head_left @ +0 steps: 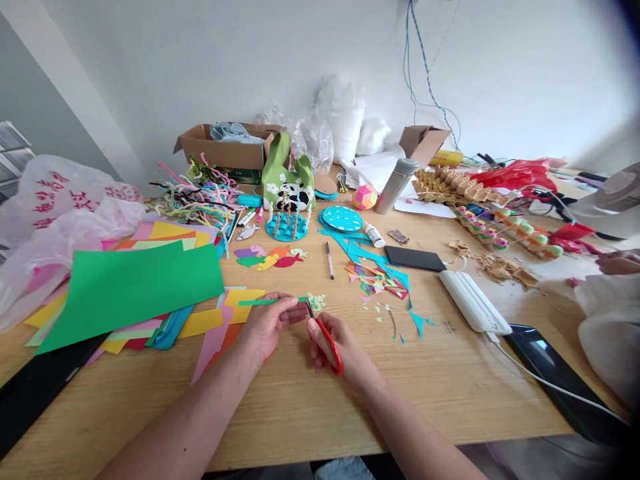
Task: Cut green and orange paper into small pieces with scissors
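My left hand [270, 322] pinches a narrow green paper strip [255, 303] between thumb and fingers. My right hand [337, 345] grips red-handled scissors [331, 347], their blades at the strip's right end. Just behind the blades lies a small heap of pale green paper bits [316, 302]. Several colourful paper fish [273, 257] lie farther back on the table. Beyond them stands a blue disc with twisted pillars [287, 225], in front of a green panda bag [287, 180].
Green sheets [135, 293] and other coloured paper cover the table's left. A pen [329, 260], paper scraps [380, 280] and a glue bottle [374, 235] lie ahead. At right are a white power bank [473, 301], a cable and a dark phone [555, 380]. Another person's hand [619, 262] shows at the right edge.
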A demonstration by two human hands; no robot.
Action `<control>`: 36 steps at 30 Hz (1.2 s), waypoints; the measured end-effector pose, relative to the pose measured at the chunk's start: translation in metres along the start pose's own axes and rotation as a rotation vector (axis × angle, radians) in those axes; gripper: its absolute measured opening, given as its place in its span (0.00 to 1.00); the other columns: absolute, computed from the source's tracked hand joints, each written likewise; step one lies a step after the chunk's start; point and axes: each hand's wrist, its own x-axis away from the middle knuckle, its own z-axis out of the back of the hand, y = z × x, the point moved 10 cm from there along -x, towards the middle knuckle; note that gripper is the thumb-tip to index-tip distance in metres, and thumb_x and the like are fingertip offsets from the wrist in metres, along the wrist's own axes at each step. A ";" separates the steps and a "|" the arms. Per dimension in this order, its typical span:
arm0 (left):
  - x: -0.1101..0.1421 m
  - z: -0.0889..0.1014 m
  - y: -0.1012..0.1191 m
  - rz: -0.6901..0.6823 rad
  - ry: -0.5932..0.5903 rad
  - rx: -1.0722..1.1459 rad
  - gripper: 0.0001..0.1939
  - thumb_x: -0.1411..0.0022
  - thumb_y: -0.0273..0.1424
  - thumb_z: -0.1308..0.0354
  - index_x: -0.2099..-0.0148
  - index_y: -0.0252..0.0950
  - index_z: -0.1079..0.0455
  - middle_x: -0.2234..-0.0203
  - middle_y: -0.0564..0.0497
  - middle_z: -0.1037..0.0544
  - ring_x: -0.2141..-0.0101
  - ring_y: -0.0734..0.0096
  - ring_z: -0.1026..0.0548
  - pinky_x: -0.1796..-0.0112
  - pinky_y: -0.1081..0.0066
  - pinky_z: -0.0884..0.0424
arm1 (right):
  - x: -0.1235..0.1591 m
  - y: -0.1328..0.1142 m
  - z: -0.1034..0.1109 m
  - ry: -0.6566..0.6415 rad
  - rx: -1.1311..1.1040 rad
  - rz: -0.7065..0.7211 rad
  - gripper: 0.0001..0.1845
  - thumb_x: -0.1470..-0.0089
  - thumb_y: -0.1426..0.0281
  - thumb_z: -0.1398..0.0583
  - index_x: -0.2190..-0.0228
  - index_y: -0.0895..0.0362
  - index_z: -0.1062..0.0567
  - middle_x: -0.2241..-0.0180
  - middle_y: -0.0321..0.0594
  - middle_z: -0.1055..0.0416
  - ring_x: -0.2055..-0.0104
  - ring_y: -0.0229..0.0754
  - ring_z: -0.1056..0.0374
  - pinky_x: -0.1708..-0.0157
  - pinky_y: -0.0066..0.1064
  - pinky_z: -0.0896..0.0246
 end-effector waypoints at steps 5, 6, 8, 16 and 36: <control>0.000 -0.005 -0.001 0.019 -0.064 -0.044 0.11 0.59 0.26 0.31 0.73 0.32 0.30 0.75 0.43 0.19 0.71 0.58 0.20 0.62 0.61 0.27 | -0.001 0.002 -0.001 -0.028 0.022 -0.002 0.29 0.54 0.42 0.42 0.75 0.55 0.41 0.85 0.29 0.35 0.88 0.31 0.40 0.89 0.21 0.48; 0.000 -0.005 0.000 0.019 -0.071 -0.050 0.11 0.59 0.27 0.31 0.73 0.33 0.30 0.75 0.43 0.19 0.70 0.58 0.20 0.61 0.61 0.27 | -0.001 0.002 -0.001 -0.036 0.023 -0.001 0.29 0.54 0.42 0.42 0.75 0.55 0.41 0.85 0.28 0.35 0.88 0.31 0.40 0.89 0.22 0.47; -0.001 -0.005 0.000 0.018 -0.077 -0.063 0.11 0.59 0.27 0.31 0.73 0.33 0.31 0.75 0.44 0.19 0.70 0.58 0.20 0.61 0.60 0.27 | -0.001 0.002 -0.001 -0.050 0.025 -0.001 0.29 0.54 0.42 0.42 0.75 0.55 0.41 0.85 0.28 0.35 0.88 0.31 0.40 0.89 0.22 0.46; -0.002 -0.006 0.002 0.015 -0.103 -0.089 0.11 0.59 0.27 0.31 0.73 0.33 0.31 0.74 0.44 0.19 0.70 0.58 0.20 0.60 0.59 0.27 | 0.001 0.000 0.001 -0.047 0.055 -0.001 0.28 0.54 0.43 0.42 0.75 0.55 0.40 0.85 0.28 0.36 0.88 0.30 0.41 0.89 0.21 0.50; -0.003 -0.006 0.000 0.023 -0.115 -0.094 0.11 0.59 0.27 0.31 0.73 0.33 0.31 0.74 0.45 0.19 0.70 0.59 0.20 0.60 0.61 0.27 | -0.003 0.009 0.000 -0.060 0.015 -0.015 0.30 0.57 0.42 0.39 0.75 0.55 0.41 0.87 0.26 0.37 0.90 0.30 0.42 0.91 0.21 0.47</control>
